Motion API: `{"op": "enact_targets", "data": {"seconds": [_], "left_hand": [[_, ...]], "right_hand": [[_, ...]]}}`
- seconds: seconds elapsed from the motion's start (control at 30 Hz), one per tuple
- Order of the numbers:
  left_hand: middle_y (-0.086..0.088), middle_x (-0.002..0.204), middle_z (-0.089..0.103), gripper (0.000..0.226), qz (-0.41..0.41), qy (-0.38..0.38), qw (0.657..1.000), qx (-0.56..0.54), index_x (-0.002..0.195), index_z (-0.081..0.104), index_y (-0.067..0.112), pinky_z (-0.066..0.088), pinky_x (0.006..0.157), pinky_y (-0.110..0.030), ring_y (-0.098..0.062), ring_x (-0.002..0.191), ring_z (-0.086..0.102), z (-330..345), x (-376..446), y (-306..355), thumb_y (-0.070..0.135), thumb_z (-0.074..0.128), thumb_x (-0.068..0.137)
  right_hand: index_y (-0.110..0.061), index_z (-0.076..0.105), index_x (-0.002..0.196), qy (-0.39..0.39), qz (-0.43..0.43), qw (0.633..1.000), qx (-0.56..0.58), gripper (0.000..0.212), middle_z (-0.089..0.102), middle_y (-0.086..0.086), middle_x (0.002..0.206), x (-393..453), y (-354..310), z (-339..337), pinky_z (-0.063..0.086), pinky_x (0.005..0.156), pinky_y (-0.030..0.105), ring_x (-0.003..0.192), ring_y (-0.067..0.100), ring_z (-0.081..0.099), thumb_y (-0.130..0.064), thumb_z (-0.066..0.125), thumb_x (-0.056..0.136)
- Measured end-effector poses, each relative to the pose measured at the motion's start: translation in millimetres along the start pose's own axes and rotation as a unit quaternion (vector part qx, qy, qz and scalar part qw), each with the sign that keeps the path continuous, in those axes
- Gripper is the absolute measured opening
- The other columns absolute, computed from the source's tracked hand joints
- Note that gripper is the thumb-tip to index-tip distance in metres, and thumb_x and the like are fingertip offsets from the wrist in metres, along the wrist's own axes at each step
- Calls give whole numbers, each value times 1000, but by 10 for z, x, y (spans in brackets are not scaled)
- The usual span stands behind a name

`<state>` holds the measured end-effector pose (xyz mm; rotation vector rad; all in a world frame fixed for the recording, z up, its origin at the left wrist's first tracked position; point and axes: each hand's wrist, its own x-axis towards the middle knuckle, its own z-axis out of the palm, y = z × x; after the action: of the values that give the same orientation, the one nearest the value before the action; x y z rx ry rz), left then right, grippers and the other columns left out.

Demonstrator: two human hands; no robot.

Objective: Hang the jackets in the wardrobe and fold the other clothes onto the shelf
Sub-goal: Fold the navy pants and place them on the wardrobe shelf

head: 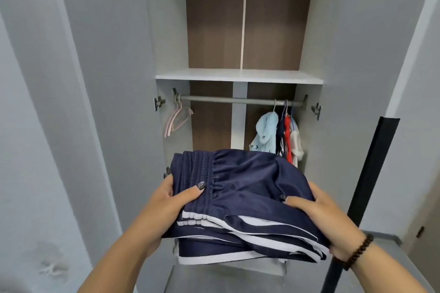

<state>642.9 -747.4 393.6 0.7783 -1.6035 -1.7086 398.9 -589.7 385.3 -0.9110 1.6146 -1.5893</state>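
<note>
A folded stack of navy clothes (240, 200) with white stripes is held in front of the open wardrobe (166, 31), below the level of the white shelf (238, 75). The left hand (166, 207) is clasped on the stack's left edge, thumb laid over the gathered waistband and the other fingers hidden underneath. The right hand (316, 219) is clasped on the right edge in the same way — thumb on top, fingers tucked below and out of sight. A beaded bracelet (357, 252) is worn on the right wrist.

The shelf's top surface is seen bare from its front edge to the brown back panel (214, 19), with tall open space above it between the grey side walls. Under the shelf a rail (238, 99) runs from wall to wall. Pink hangers (177, 118) are hung at its left end; jackets (281, 135) — light blue, navy, red and white — are bunched at its right end, their lower parts covered by the held stack. The middle stretch of the rail is left free.

A dark upright strip (371, 173) stands at the right, near the right wrist; what it belongs to cannot be made out. The wardrobe's lower part is hidden behind the clothes and arms, and the doors are cut off by the frame.
</note>
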Motion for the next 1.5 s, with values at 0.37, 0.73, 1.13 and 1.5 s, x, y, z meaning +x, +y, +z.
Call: {"op": "enact_targets", "data": {"seconds": [0.37,0.73,1.13,1.5], "left_hand": [[16,113,71,66,100,-45,990,85,119,55,43,52,92,-35,-10,101,70,337,1995,964,61,80,62],[9,107,74,54,118,-118,958,234,124,57,29,52,91,-34,-13,97,71,448,3885,1654,39,80,75],[-13,105,73,36,125,-252,866,414,110,64,18,49,94,-61,-39,100,69,1023,6690,2761,17,79,78],[-15,96,71,27,74,-322,812,481,113,65,2,58,64,-35,-32,83,69,1813,8001,2283,8,64,87]], "right_hand": [[-40,62,109,47,-142,989,5,39,73,-10,100,1812,-966,-460,57,75,37,87,16,72,-15,70,81],[-32,64,107,85,-194,977,-4,24,74,-7,97,3220,-1566,-690,57,67,30,85,14,71,-18,63,88],[-14,61,115,152,-184,971,-1,32,71,8,105,4583,-1789,-801,55,57,33,85,27,71,-4,61,85],[-16,63,98,231,-60,956,-168,16,75,6,82,4759,-1861,-785,50,71,32,71,20,71,-24,57,86]]}}
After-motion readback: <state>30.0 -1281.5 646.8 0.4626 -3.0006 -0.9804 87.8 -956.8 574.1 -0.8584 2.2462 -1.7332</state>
